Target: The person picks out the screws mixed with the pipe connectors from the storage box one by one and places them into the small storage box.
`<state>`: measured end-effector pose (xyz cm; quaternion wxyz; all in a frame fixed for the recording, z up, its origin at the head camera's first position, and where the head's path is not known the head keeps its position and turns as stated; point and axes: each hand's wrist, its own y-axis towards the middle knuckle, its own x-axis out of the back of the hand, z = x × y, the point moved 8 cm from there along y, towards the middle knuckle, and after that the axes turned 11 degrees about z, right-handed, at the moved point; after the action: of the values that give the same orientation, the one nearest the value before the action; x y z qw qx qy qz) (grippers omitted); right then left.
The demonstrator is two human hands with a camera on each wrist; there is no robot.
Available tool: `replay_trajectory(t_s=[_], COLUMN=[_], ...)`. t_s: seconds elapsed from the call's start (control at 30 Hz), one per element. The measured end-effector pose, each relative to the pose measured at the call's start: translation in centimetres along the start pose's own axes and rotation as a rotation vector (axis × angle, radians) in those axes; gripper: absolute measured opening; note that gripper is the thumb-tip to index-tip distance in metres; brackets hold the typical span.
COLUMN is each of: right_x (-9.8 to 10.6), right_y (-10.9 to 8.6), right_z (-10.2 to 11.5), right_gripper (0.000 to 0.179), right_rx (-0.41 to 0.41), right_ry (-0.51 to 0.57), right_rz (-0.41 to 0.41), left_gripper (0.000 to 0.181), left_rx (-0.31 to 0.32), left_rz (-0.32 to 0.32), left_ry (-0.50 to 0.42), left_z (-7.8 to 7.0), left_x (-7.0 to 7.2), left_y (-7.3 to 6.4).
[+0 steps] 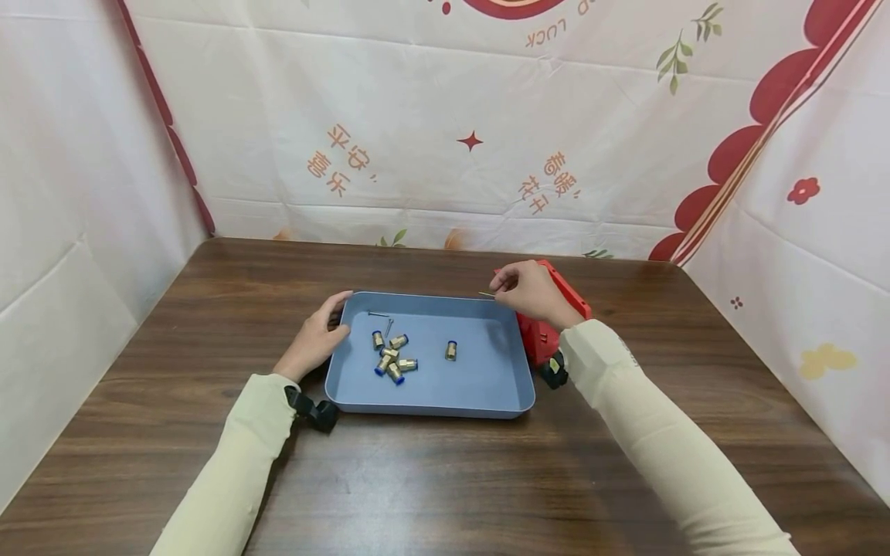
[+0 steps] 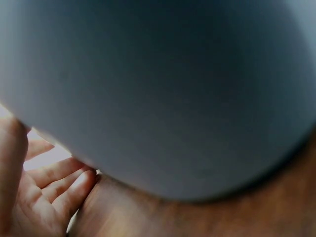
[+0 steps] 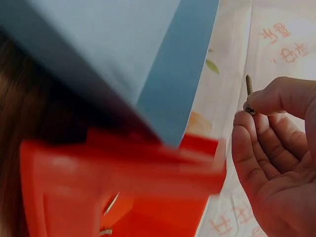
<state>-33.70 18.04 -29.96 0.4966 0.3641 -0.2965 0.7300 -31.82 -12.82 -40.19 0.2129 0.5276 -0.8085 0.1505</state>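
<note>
In the head view a blue-grey tray [image 1: 480,386] lies on the table, with my left hand [image 1: 313,340] resting against its left side. The left wrist view shows relaxed fingers [image 2: 74,190] touching the tray's outer wall [image 2: 163,133]. My right hand [image 1: 531,289] is raised above the tray's far right corner. Between thumb and fingertips it pinches a screw [image 3: 249,86], whose threaded shank points up in the right wrist view. Several brass fittings [image 1: 396,374] with blue ends are clustered left in the tray, and one fitting [image 1: 451,351] stands apart. Two screws [image 1: 378,313] lie behind the cluster.
A red bin [image 1: 538,344] stands against the tray's right side, partly hidden by my right arm. Small metal pieces [image 3: 106,231] show inside it. The brown wooden table [image 1: 417,479] is bounded by a printed white cloth [image 1: 417,116] at the back and sides.
</note>
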Motion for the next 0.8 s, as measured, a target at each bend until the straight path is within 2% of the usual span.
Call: replay_trajectory(t_s=[0.33, 0.8], right_x=[2.1, 4.1], right_y=[-1.0, -2.7], right_z=[-2.7, -6.5], right_gripper=[0.015, 0.018], right_rx=[-0.079, -0.141], right_ry=[-0.008, -0.025], right_rz=[-0.038, -0.052], left_gripper=[0.06, 0.06], left_rx=[0.006, 0.005], left_rz=[-0.001, 0.006], left_ry=[-0.007, -0.012], left_z=[0.1, 0.1], left_x=[0.1, 0.0], left_y=[0.0, 0.0])
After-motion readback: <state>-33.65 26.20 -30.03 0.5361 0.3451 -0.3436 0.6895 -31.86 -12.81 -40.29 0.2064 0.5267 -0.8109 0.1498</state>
